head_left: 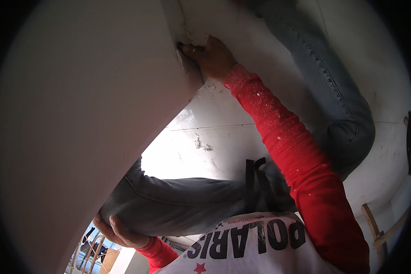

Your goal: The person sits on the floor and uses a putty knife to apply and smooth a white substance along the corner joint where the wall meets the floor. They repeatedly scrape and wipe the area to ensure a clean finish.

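My right hand (212, 57) is closed at the lower corner of a large white panel or wall (86, 118). Under its fingers is a thin, flat, blade-like piece (190, 67), pressed along the panel's edge; shadow hides its exact kind. Flaky white residue clings around that corner. At the lower left, my left hand (122, 234) rests against my bent knee beside the panel, thumb and fingers apart, with nothing visible in it. White specks dot my red right sleeve (278, 132).
My legs in grey jeans (187, 196) are folded on a pale, dusty floor (223, 137) with thin seams and crumbs. Wooden bars (374, 228) stand at the lower right. Past the panel's edge at the lower left is a brown box (109, 260) among clutter.
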A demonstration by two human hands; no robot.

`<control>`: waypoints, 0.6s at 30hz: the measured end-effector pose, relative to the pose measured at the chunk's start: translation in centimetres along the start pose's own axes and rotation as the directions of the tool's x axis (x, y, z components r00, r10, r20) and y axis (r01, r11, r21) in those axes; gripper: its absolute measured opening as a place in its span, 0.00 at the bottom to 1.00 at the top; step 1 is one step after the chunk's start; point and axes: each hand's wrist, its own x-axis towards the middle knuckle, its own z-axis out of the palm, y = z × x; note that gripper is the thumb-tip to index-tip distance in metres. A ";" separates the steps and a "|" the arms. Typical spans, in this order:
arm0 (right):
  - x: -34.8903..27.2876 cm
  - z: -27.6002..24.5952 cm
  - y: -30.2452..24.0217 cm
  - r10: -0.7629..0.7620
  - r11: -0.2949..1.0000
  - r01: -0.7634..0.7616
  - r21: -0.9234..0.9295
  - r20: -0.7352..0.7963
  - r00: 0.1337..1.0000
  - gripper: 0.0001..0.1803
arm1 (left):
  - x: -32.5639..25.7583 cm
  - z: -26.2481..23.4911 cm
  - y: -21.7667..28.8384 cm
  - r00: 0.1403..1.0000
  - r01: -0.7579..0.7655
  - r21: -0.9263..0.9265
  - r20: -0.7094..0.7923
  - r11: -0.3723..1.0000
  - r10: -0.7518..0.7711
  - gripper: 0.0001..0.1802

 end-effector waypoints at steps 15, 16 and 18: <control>-4.4 4.0 1.1 -0.202 0.937 0.270 0.223 -0.286 0.937 0.19 | 0.2 0.4 0.9 1.000 -0.009 0.065 -0.013 0.998 0.010 0.30; -4.2 3.6 0.4 -0.148 0.977 0.174 0.126 -0.196 0.969 0.18 | 0.2 0.0 0.7 1.000 -0.028 0.083 -0.009 0.996 0.028 0.30; -3.0 1.8 -1.8 0.000 0.995 -0.003 -0.101 -0.033 0.999 0.18 | 0.3 -0.4 0.1 0.999 -0.049 0.096 -0.002 0.994 0.050 0.30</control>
